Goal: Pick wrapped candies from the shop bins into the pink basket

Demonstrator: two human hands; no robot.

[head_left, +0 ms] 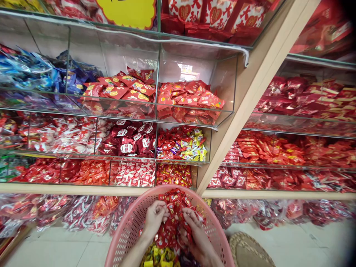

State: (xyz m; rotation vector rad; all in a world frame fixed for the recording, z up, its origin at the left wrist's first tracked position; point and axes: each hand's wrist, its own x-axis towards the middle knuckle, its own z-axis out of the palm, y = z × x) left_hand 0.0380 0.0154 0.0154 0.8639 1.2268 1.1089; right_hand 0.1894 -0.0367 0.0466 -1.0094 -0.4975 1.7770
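A pink perforated plastic basket stands low in front of me, with both my hands inside it. Red-wrapped candies form a heap between the hands; whether a clear bag encloses them I cannot make out. On the heap's left side, my left hand is closed, thumb and fingers pinched together. My right hand has its fingers bent inward at the heap's right edge, closed on something hidden. Yellow-wrapped candies lie in the basket's near part, below the red ones.
Beyond the basket rise clear shelf bins with red candies, blue packets and mixed candies. A slanting wooden post divides the shelving. Filled clear bags lie beneath the bottom ledge. A woven-edged brown object sits on the tiled floor at right.
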